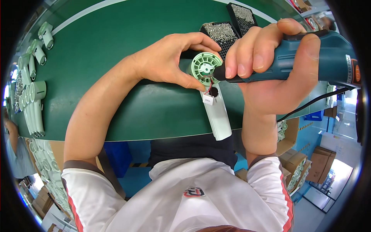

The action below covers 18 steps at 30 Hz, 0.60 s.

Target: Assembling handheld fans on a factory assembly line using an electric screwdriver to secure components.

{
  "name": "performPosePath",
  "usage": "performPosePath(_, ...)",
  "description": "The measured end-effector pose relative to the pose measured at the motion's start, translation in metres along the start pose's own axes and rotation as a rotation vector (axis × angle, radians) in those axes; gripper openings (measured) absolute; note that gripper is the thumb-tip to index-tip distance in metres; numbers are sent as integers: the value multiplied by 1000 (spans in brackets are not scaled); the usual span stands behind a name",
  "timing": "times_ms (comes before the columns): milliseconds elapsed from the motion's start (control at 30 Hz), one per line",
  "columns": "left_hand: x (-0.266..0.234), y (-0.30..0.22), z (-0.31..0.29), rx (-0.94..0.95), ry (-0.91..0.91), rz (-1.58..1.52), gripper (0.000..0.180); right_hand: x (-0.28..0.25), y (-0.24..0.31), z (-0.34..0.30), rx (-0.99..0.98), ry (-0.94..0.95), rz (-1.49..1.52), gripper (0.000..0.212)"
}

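My left hand (170, 62) is closed around the round head of a pale green handheld fan body (204, 63), thumb on the near side and fingers on the far side. Its white handle (218, 116) points toward me past the table's edge. Red and black wires with a white connector (208, 99) hang out where head and handle meet. My right hand (266, 65) grips a teal electric screwdriver (324, 58), held nearly level. The driver's black nose (221, 72) meets the fan head at its right side; I cannot make out a screw at the tip.
Two black trays of small screws, one nearer (221, 31) and one farther (243, 14), stand beyond my hands on the green table (116, 42). Several similar fan bodies (34, 92) lie at the left. A black cord (309, 103) trails from the driver. Cardboard boxes (320, 164) stand at right.
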State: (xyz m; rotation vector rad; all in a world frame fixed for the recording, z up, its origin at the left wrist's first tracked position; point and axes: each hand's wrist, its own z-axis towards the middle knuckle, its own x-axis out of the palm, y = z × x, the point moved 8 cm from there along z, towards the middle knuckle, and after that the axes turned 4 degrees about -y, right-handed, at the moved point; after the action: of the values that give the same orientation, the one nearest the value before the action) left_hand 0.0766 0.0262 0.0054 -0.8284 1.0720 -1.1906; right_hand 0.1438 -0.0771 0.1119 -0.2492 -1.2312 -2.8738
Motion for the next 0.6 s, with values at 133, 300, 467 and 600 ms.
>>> performPosePath(133, 0, -1, 0, -6, 2, -20, 81, 2, -1, 1, 2, -9, 10, 54)
performPosePath(300, 0, -2, 1, -9, 10, -13, 80, 0, -1, 0, 16, -45, -15, 54)
performPosePath(467, 0, -5, 1, -19, 13, -1, 80, 7, -2, 5, 59, -57, -68, 53)
performPosePath(600, -2, -3, -2, -61, 15, 18, 79, 28, 2, 7, 142, -97, -111, 51)
